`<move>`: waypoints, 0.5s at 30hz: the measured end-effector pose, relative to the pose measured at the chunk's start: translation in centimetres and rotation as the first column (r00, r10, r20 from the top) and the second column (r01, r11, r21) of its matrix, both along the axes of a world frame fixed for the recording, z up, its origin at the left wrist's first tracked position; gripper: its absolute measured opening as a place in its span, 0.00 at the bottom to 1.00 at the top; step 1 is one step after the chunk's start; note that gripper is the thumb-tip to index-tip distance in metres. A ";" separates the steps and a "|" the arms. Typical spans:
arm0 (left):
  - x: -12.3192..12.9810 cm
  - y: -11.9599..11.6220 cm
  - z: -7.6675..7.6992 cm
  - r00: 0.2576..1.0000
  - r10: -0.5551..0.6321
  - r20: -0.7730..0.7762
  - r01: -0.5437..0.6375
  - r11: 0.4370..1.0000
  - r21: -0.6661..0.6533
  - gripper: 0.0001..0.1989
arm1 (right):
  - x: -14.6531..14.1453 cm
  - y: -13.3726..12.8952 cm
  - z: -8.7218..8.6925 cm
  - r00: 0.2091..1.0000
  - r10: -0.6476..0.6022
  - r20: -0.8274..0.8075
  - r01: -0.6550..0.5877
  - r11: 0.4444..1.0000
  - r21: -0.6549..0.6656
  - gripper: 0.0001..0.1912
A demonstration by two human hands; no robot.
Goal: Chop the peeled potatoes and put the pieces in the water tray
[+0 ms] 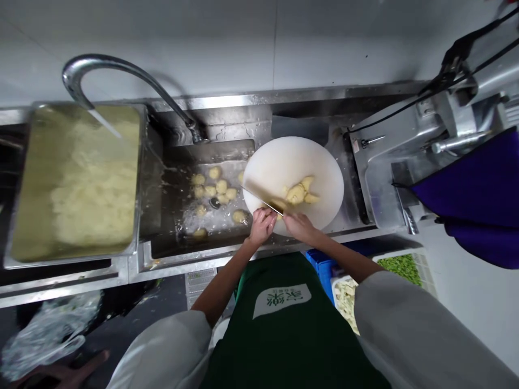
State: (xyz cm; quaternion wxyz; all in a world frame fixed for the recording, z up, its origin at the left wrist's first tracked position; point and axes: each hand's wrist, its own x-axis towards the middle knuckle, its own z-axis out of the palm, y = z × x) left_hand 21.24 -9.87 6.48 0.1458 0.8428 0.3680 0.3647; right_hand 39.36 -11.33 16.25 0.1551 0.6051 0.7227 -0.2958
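Observation:
A round white cutting board (pixel 275 156) rests over the right part of the sink. My right hand (pixel 299 226) is closed round the handle of a knife (pixel 263 200), whose blade points up and left across the board. Beside the blade, at the board's near edge, my left hand (pixel 263 224) has its fingers bent together on a small yellow piece, mostly hidden. Pale yellow potato pieces (pixel 298 193) lie on the board just beyond my right hand. Several peeled potatoes (pixel 221 186) sit in shallow water in the sink basin (pixel 170 216), left of the board.
At the left, water runs from a curved faucet (pixel 133 67) into a metal tub (pixel 140 178) of cloudy yellow water and pale pieces. Below right are chopped greens (pixel 401 268) and a basket of pale pieces (pixel 346 302). Purple cloth (pixel 478 200) hangs at the right; a plastic bag (pixel 48 335) lies lower left.

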 end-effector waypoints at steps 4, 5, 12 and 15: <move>0.7 0.9 0.8 0.999 -0.050 0.003 0.050 0.993 -0.108 0.11 | 2.8 0.7 -0.4 0.989 -0.145 -0.041 0.146 0.989 0.034 0.18; 1.1 1.3 0.9 0.997 -0.080 0.000 0.079 0.988 -0.131 0.12 | 3.8 0.6 -0.2 0.984 -0.179 -0.024 0.180 0.983 0.039 0.18; 3.4 2.1 0.1 0.993 0.032 0.111 -0.025 0.998 -0.065 0.07 | 4.0 -1.5 2.1 0.960 -0.242 0.141 0.243 0.970 0.009 0.18; 3.2 1.8 -0.4 0.998 -0.012 0.059 0.015 0.999 -0.037 0.07 | 2.0 -3.1 3.6 0.951 -0.265 0.156 0.265 0.964 0.022 0.19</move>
